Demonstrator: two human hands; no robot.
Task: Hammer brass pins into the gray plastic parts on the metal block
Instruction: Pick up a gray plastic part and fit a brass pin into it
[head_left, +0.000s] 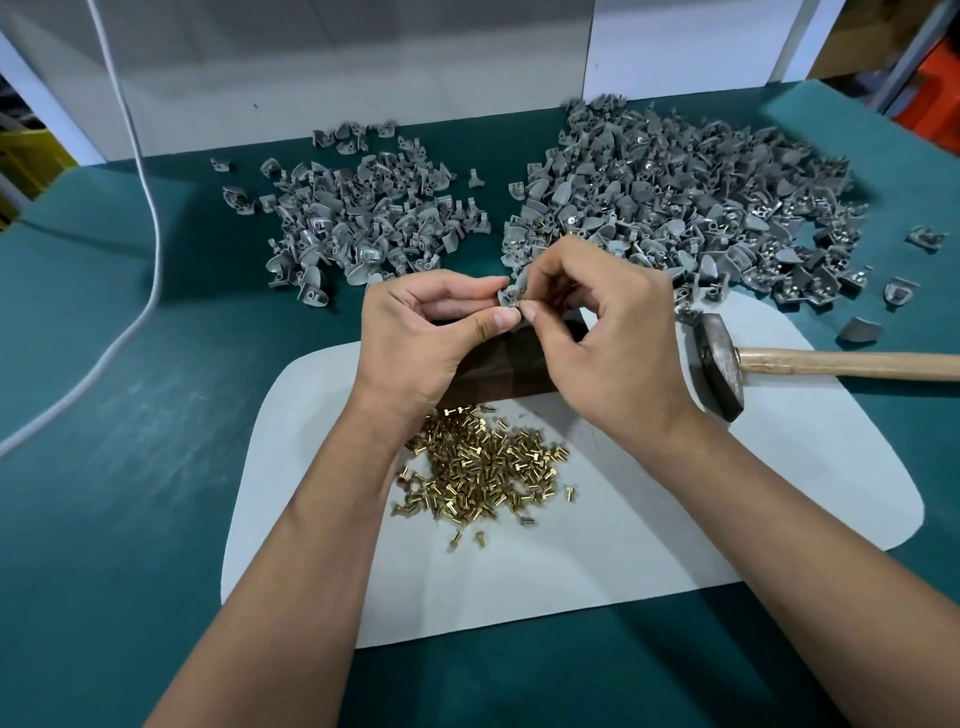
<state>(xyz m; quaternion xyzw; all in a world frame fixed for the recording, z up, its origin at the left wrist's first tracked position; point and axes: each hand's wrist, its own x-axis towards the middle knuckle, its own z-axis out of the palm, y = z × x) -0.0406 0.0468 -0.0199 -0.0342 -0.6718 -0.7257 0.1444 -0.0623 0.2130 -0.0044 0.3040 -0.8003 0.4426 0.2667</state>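
The step in hand looks like seating a pin by hand, ahead of any hammering. The left hand (421, 332) pinches one gray plastic part (506, 295) between thumb and curled fingers, holding it up just above the dark metal block (511, 371). The right hand (597, 332) meets it from the other side, its thumb and forefinger closed on a small brass pin (519, 301) at the part's edge. Whether the pin has already entered its hole is hard to say, since the fingertips crowd that spot and the pin is tiny in this view.

The block lies on a white mat (675, 519) on the green table (130, 493), mostly covered by both hands. Near the person, on the same mat, sits the loose heap of brass pins (483, 467). Beyond the hands lie two heaps of gray parts: a smaller left pile (358, 218) that seems to be blanks, and a larger right pile (675, 197) where brass glints show, so probably finished pieces. The hammer (719, 364) rests to the right, head on the mat's edge, wooden handle pointing away to the right, touched by no hand.

Next, I judge, the pin must stand straight in its hole, the part must go down flat on the block with the left fingers steadying it clear of the strike, and the right hand must let go and reach for the hammer.
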